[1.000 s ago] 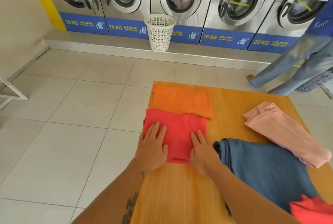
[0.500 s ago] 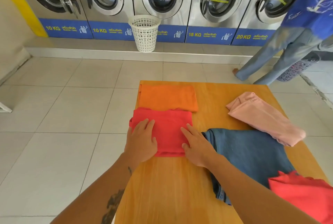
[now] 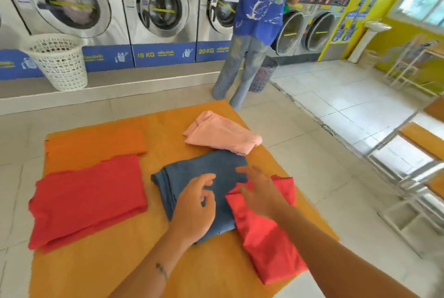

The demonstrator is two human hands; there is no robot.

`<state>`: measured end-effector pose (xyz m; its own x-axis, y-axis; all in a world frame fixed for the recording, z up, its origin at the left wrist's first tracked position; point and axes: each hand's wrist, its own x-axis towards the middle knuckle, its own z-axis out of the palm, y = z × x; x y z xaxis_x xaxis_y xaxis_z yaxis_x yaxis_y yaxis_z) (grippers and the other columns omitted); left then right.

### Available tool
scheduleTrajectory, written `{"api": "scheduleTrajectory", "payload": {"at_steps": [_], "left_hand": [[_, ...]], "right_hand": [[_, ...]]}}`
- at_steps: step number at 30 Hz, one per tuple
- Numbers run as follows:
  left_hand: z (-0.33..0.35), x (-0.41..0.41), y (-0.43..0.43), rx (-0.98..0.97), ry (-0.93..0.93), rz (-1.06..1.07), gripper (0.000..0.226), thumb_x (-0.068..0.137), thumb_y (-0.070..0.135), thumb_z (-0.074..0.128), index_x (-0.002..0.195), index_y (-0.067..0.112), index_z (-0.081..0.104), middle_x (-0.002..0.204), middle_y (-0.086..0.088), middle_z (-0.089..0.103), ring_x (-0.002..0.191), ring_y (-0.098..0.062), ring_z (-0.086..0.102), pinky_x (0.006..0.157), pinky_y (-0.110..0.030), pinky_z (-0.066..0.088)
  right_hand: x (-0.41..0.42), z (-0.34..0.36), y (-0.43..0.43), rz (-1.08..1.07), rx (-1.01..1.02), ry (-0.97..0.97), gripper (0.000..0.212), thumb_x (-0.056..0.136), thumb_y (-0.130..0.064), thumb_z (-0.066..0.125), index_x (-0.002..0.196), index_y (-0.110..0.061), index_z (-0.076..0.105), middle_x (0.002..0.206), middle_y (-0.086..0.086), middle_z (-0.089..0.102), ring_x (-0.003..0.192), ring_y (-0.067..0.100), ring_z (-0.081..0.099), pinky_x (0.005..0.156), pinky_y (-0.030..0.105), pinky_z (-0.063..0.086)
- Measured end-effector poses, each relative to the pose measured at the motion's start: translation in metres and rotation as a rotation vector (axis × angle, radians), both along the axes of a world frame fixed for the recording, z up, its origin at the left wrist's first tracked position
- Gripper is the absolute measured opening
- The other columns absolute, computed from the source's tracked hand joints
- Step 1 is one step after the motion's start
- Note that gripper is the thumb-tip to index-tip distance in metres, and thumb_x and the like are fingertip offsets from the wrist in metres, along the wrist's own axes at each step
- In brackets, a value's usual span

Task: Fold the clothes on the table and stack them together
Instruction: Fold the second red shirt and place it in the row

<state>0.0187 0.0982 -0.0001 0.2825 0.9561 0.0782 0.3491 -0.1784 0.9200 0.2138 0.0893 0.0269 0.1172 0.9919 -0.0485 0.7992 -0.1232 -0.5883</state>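
A folded red garment [image 3: 86, 199] lies flat at the left of the wooden table [image 3: 134, 264], with a folded orange garment [image 3: 96, 145] behind it. A blue garment [image 3: 201, 173] sits mid-table, loosely bunched. My left hand [image 3: 194, 211] hovers over its near part with fingers curled and apart, holding nothing. My right hand [image 3: 259, 189] is spread above the edge where a second, brighter red garment [image 3: 266, 233] overlaps the blue one. A pink garment [image 3: 221, 133] lies crumpled at the far side.
A person in a blue shirt [image 3: 259, 9] stands at the washing machines [image 3: 158, 9] just beyond the table's far corner, next to a dark basket [image 3: 263, 74]. A white laundry basket [image 3: 58, 60] stands at the back left. Metal racks [image 3: 408, 177] are on the right.
Both hands have left the folded red garment and moved right, over the blue and second red garments. My view has swung right.
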Motion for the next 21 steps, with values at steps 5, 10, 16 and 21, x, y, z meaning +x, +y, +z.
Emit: {"api": "scheduleTrajectory", "payload": {"at_steps": [5, 10, 16, 21], "left_hand": [[-0.031, 0.057, -0.03, -0.025, 0.093, -0.018, 0.057, 0.09, 0.01, 0.056, 0.14, 0.033, 0.043, 0.136, 0.019, 0.041, 0.127, 0.006, 0.04, 0.11, -0.028, 0.037], [-0.038, 0.086, -0.033, -0.027, 0.295, -0.041, 0.07, 0.088, 0.024, 0.057, 0.151, 0.035, 0.029, 0.157, 0.011, 0.016, 0.143, -0.007, 0.023, 0.111, -0.035, 0.036], [-0.022, 0.108, 0.008, -0.081, 0.671, -0.144, 0.069, 0.086, 0.034, 0.051, 0.151, 0.032, 0.028, 0.145, 0.006, 0.034, 0.13, -0.023, 0.04, 0.106, -0.039, 0.037], [-0.001, 0.145, 0.041, 0.132, 0.845, -0.352, 0.069, 0.086, 0.048, 0.043, 0.151, 0.039, 0.023, 0.15, 0.007, 0.035, 0.138, -0.023, 0.034, 0.114, -0.051, 0.023]], "right_hand": [[0.085, -0.013, -0.036, -0.286, -0.08, -0.03, 0.059, 0.08, -0.015, 0.057, 0.138, -0.023, 0.047, 0.138, 0.006, 0.045, 0.123, 0.03, 0.048, 0.104, 0.038, 0.038], [0.125, -0.032, -0.063, -0.389, -0.363, 0.165, 0.073, 0.084, -0.033, 0.058, 0.149, -0.023, 0.026, 0.145, 0.009, 0.041, 0.114, 0.027, 0.056, 0.089, 0.037, 0.046], [0.134, -0.04, -0.07, -0.24, -0.399, 0.178, 0.056, 0.081, -0.008, 0.051, 0.136, -0.023, 0.048, 0.116, -0.006, 0.058, 0.115, 0.021, 0.055, 0.092, 0.029, 0.041], [0.147, -0.042, -0.079, -0.314, -0.439, 0.148, 0.067, 0.087, -0.017, 0.048, 0.151, -0.018, 0.027, 0.152, 0.011, 0.036, 0.139, 0.028, 0.036, 0.111, 0.039, 0.034]]}}
